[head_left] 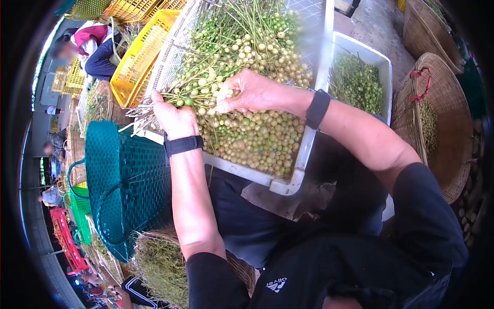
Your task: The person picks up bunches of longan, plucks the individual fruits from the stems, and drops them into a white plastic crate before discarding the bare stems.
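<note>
My left hand [175,116] is closed around a bunch of thin stems [141,112] with small round green and yellowish fruits at their ends. Close beside it, my right hand [252,92] has its fingers bent and pinched on pale fruits of this bunch. Both hands are over a white plastic crate [276,184]. Loose yellowish fruits [257,141] fill its near end, and stemmed bunches [236,26] with greener fruits lie toward the far end. Each wrist wears a dark band.
Left of the crate are a teal woven basket [126,180] and yellow crates [146,56]. A white tub [387,77] of green stems and wicker baskets [458,123] stand on the right. A basket of stems [162,268] is at lower left. Another person [98,51] sits at upper left.
</note>
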The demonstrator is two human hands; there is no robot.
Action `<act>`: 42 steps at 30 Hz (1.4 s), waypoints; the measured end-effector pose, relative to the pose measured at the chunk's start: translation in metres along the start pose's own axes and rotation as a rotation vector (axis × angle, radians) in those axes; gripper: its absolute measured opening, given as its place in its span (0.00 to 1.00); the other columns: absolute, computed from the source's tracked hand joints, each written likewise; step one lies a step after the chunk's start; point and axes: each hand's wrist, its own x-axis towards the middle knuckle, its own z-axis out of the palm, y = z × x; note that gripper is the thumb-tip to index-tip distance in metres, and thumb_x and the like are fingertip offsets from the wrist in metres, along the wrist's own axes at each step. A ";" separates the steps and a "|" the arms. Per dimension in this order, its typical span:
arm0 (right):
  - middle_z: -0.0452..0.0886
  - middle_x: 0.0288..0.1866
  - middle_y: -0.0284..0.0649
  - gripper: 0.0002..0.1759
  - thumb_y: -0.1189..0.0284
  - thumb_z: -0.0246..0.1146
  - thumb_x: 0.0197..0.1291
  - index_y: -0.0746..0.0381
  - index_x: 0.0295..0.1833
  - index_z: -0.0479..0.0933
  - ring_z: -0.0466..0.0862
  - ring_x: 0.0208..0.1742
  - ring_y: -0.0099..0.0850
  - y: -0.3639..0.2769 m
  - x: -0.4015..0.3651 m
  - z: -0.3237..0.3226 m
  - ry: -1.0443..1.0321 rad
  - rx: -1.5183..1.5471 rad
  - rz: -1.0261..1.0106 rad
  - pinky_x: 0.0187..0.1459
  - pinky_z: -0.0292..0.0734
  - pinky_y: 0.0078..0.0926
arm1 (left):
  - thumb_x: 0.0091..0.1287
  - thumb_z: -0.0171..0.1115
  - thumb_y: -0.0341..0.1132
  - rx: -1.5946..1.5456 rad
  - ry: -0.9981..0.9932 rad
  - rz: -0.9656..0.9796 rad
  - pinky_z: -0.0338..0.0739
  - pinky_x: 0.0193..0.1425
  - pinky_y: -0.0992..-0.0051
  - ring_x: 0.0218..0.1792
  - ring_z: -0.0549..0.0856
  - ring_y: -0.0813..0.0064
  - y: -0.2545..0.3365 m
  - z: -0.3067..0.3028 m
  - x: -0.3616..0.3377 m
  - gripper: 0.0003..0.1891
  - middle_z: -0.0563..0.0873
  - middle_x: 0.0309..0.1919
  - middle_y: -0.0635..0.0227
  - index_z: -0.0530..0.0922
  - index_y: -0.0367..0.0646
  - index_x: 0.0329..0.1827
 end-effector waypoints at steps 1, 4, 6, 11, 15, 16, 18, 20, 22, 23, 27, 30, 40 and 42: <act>0.72 0.20 0.27 0.10 0.67 0.64 0.59 0.61 0.44 0.79 0.67 0.20 0.13 0.001 0.000 -0.003 -0.001 0.001 0.001 0.18 0.56 0.10 | 0.72 0.44 0.46 -0.003 0.025 -0.014 0.69 0.61 0.58 0.53 0.77 0.63 0.000 0.000 0.001 0.20 0.78 0.53 0.60 0.71 0.41 0.56; 0.75 0.25 0.29 0.11 0.68 0.63 0.59 0.62 0.44 0.78 0.70 0.22 0.14 0.005 -0.002 -0.020 -0.170 0.311 0.046 0.18 0.60 0.11 | 0.72 0.44 0.46 -0.003 0.092 -0.011 0.68 0.62 0.57 0.54 0.76 0.64 0.005 0.002 -0.002 0.20 0.78 0.54 0.61 0.71 0.41 0.57; 0.78 0.28 0.32 0.12 0.67 0.66 0.55 0.65 0.39 0.78 0.75 0.25 0.16 0.009 -0.003 -0.027 -0.178 0.523 0.083 0.21 0.65 0.09 | 0.71 0.44 0.46 -0.001 0.129 0.004 0.67 0.63 0.57 0.54 0.76 0.65 0.008 0.003 -0.004 0.20 0.77 0.55 0.61 0.72 0.41 0.58; 0.80 0.31 0.32 0.14 0.62 0.64 0.59 0.63 0.39 0.78 0.79 0.28 0.16 0.017 0.001 -0.012 -0.146 0.400 0.198 0.18 0.63 0.10 | 0.71 0.45 0.46 0.010 0.092 -0.016 0.66 0.64 0.58 0.55 0.76 0.65 0.007 0.003 -0.008 0.21 0.77 0.56 0.62 0.72 0.41 0.58; 0.80 0.27 0.32 0.13 0.63 0.65 0.58 0.63 0.34 0.79 0.77 0.23 0.16 0.011 0.002 0.006 -0.031 0.137 0.216 0.16 0.61 0.11 | 0.71 0.44 0.45 0.029 0.103 -0.009 0.66 0.64 0.59 0.55 0.76 0.65 0.004 0.005 -0.010 0.21 0.77 0.55 0.62 0.72 0.40 0.58; 0.80 0.27 0.32 0.13 0.63 0.65 0.58 0.63 0.34 0.79 0.77 0.23 0.16 0.013 0.003 0.006 -0.031 0.138 0.217 0.16 0.61 0.11 | 0.71 0.44 0.45 0.027 0.068 -0.004 0.66 0.64 0.58 0.55 0.76 0.65 0.003 0.006 -0.010 0.21 0.77 0.56 0.62 0.71 0.40 0.58; 0.80 0.27 0.31 0.12 0.64 0.65 0.58 0.63 0.37 0.79 0.77 0.23 0.15 0.015 0.003 0.006 -0.071 0.308 0.136 0.16 0.61 0.11 | 0.71 0.44 0.45 0.026 0.035 -0.001 0.66 0.64 0.58 0.55 0.76 0.65 0.002 0.004 -0.007 0.21 0.77 0.56 0.61 0.71 0.40 0.58; 0.79 0.27 0.30 0.12 0.66 0.64 0.59 0.63 0.41 0.78 0.76 0.24 0.15 0.015 0.001 -0.003 -0.131 0.426 0.121 0.17 0.62 0.10 | 0.71 0.45 0.46 0.013 0.066 -0.021 0.65 0.65 0.59 0.55 0.76 0.64 0.004 0.000 -0.002 0.21 0.77 0.55 0.61 0.71 0.40 0.58; 0.78 0.28 0.29 0.12 0.66 0.63 0.59 0.63 0.44 0.77 0.77 0.25 0.15 0.009 -0.003 -0.014 -0.178 0.552 0.119 0.17 0.64 0.10 | 0.71 0.46 0.45 -0.004 0.114 -0.001 0.65 0.65 0.59 0.55 0.76 0.64 0.006 0.000 -0.004 0.21 0.78 0.54 0.62 0.72 0.40 0.58; 0.78 0.31 0.31 0.13 0.65 0.63 0.60 0.62 0.45 0.76 0.79 0.29 0.17 0.012 -0.001 -0.021 -0.193 0.568 0.156 0.21 0.69 0.12 | 0.71 0.46 0.45 -0.021 0.129 -0.007 0.65 0.65 0.59 0.55 0.76 0.64 0.008 0.000 -0.003 0.21 0.78 0.54 0.62 0.72 0.40 0.57; 0.79 0.37 0.35 0.16 0.62 0.63 0.59 0.62 0.47 0.77 0.80 0.34 0.23 0.016 -0.003 -0.025 -0.204 0.503 0.206 0.29 0.77 0.19 | 0.71 0.46 0.46 -0.019 0.155 -0.031 0.64 0.65 0.58 0.55 0.76 0.65 0.011 -0.002 -0.001 0.21 0.78 0.56 0.62 0.72 0.40 0.58; 0.79 0.36 0.34 0.18 0.61 0.64 0.59 0.62 0.48 0.78 0.80 0.32 0.20 0.020 -0.001 -0.010 -0.205 0.344 0.268 0.27 0.76 0.16 | 0.70 0.46 0.46 -0.026 0.130 -0.052 0.65 0.65 0.58 0.56 0.76 0.65 0.009 -0.001 -0.002 0.21 0.77 0.56 0.63 0.72 0.40 0.58; 0.80 0.30 0.31 0.09 0.70 0.64 0.58 0.61 0.42 0.78 0.76 0.25 0.15 0.011 -0.006 -0.015 -0.220 0.471 0.129 0.19 0.65 0.11 | 0.71 0.45 0.46 -0.041 0.121 -0.047 0.62 0.67 0.59 0.56 0.75 0.66 0.012 -0.011 0.007 0.22 0.77 0.56 0.63 0.72 0.40 0.58; 0.80 0.30 0.32 0.12 0.70 0.66 0.56 0.60 0.45 0.77 0.78 0.27 0.16 0.014 -0.005 -0.010 -0.151 0.484 0.136 0.20 0.65 0.11 | 0.71 0.45 0.47 -0.058 0.159 -0.077 0.61 0.67 0.60 0.56 0.75 0.66 0.013 -0.008 0.005 0.22 0.77 0.56 0.63 0.72 0.41 0.58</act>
